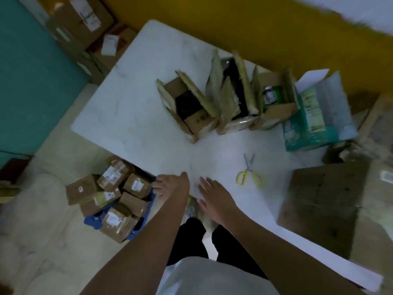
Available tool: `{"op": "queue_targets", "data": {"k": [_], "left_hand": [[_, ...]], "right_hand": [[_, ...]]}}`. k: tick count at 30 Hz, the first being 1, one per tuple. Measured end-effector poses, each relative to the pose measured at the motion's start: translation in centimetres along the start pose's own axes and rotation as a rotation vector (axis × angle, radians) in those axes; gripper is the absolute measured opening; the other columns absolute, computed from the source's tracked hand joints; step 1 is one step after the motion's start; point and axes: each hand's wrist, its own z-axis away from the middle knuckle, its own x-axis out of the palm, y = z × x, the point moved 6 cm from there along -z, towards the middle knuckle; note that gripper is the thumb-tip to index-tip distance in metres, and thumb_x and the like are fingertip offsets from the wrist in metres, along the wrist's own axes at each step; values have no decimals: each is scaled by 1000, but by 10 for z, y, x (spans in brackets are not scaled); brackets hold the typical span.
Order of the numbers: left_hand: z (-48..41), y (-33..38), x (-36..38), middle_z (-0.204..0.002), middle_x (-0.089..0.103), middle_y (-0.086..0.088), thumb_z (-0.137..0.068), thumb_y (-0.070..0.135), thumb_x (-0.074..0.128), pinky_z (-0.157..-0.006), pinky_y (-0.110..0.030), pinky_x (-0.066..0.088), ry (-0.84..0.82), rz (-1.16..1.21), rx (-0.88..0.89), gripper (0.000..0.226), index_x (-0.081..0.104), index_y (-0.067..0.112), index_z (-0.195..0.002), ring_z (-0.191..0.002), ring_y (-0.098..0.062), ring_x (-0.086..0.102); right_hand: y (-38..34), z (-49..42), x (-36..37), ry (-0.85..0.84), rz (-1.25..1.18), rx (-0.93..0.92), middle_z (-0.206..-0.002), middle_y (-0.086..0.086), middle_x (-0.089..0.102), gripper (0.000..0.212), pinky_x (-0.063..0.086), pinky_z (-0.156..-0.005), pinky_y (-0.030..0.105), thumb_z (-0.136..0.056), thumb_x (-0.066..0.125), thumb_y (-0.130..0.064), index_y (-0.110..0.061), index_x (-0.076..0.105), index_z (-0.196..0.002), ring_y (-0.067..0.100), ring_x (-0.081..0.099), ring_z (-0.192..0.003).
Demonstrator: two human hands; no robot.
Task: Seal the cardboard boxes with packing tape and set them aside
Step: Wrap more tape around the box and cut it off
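Currently between boxes, by my judgement, with neither hand holding anything. The left hand [172,186] sits at the near edge of the table [138,103], fingers loosely bent. The right hand [212,199] lies low over the tabletop, fingers straight and slightly spread; contact uncertain. 4 open boxes [234,122] stand in a row at the far side, flaps up and unsealed. Sealed parcels [136,185] lie heaped on the floor, left. Scissors [249,177] lie near the right hand. No tape roll in view. Next move likely calls for drawing 1 box close, folding its flaps – and locating tape.
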Motion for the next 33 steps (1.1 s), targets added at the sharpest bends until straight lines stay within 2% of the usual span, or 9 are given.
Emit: {"op": "queue_targets", "data": {"k": [4, 7, 11, 13, 16, 20, 23, 27, 33], "left_hand": [[58, 53, -1, -136, 36, -16, -87, 28, 61, -99, -44, 38, -64, 51, 384, 51, 43, 7, -129, -123, -35, 37], [137, 96, 16, -119, 55, -12, -88, 11, 55, -88, -34, 43, -186, 160, 795, 26, 59, 9, -114, -111, -31, 53], [276, 124, 49, -109, 56, 1, -91, 8, 49, -91, -27, 42, -268, 100, 1371, 26, 61, 15, -112, -107, -18, 53], [339, 121, 72, -114, 57, -2, -91, 11, 46, -94, -31, 45, -232, 22, 1653, 26, 61, 16, -113, -108, -17, 52], [398, 119, 113, -131, 56, -3, -91, 16, 49, -108, -35, 38, -116, -164, 1911, 35, 58, 16, -125, -124, -21, 48], [426, 145, 159, -152, 40, -3, -99, 30, 39, -118, -44, 17, 97, -493, 1968, 48, 41, 17, -146, -143, -23, 30], [427, 166, 179, -139, 54, -3, -100, 36, 31, -108, -43, 30, 185, -607, 1914, 47, 44, 20, -142, -128, -21, 46], [432, 168, 182, -113, 63, -2, -99, 37, 26, -89, -41, 38, 293, -642, 1924, 43, 53, 21, -127, -102, -23, 56], [428, 165, 182, -118, 60, -1, -93, 62, 25, -94, -41, 36, 248, -661, 1916, 60, 50, 24, -131, -108, -22, 54]], "right_hand": [[31, 48, -115, 360, -110, 205, -124, 13, 66, 40, 53, -94, 36, -91, 48, -28, -4, 72, -111, 25, 65, -113], [65, 130, -182, 592, -274, 422, -134, 4, 61, 37, 48, -100, 32, -96, 46, -25, -11, 66, -125, 19, 57, -123], [121, 250, -222, 895, -182, 647, -129, 2, 65, 40, 30, -103, 14, -96, 45, -33, -15, 65, -125, 17, 61, -114], [155, 299, -212, 834, -116, 751, -146, 2, 50, 51, 28, -111, 25, -97, 46, -40, -19, 48, -143, 18, 49, -132], [188, 347, -179, 607, -58, 671, -163, -1, 15, 74, 22, -120, 45, -96, 37, -61, -22, 17, -156, 19, 13, -151], [200, 376, -160, 402, 111, 459, -164, 2, 7, 89, 16, -120, 48, -91, 33, -75, -19, 13, -157, 24, 3, -152], [207, 380, -152, 330, 224, 357, -164, 7, 9, 90, 11, -122, 50, -91, 27, -76, -16, 11, -157, 31, 2, -151], [216, 378, -138, 283, 320, 272, -163, 11, 11, 88, 18, -120, 52, -94, 23, -70, -11, 8, -157, 36, 6, -150], [216, 373, -133, 260, 305, 264, -161, 12, 20, 104, 15, -120, 53, -80, 52, -70, -8, 14, -155, 40, 17, -147]]}}
